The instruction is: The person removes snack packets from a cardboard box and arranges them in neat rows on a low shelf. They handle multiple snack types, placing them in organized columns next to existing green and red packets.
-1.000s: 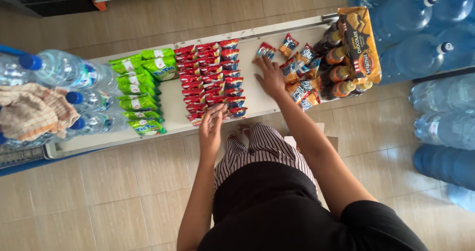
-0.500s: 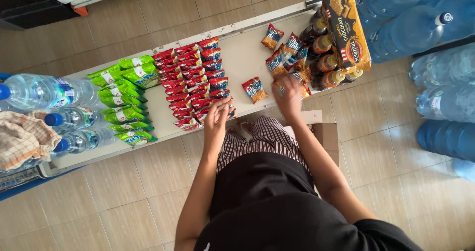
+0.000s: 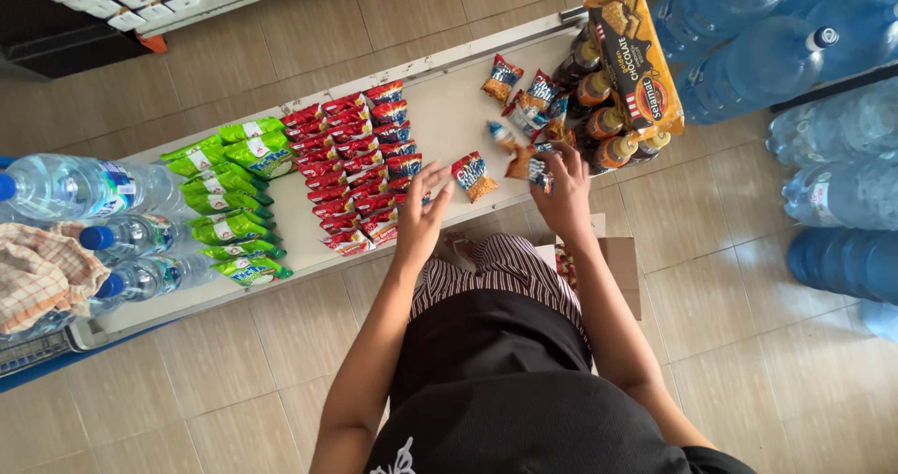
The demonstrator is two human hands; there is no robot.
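On a low white shelf lie rows of red snack packets and green snack packets. My left hand hovers open, fingers spread, at the near right corner of the red rows. A single small orange and red packet lies between my hands. My right hand grips a small blue and orange packet at the edge of a loose pile of similar packets.
Small brown bottles and an orange biscuit box stand at the shelf's right end. Water bottles and a checked cloth lie at the left. Large blue water jugs fill the floor on the right. A cardboard box sits under my arm.
My right hand pulled back from the far packet pile toward the shelf's near edge and closed on a small packet. One packet now lies alone mid-shelf. My left hand stayed beside the red rows.
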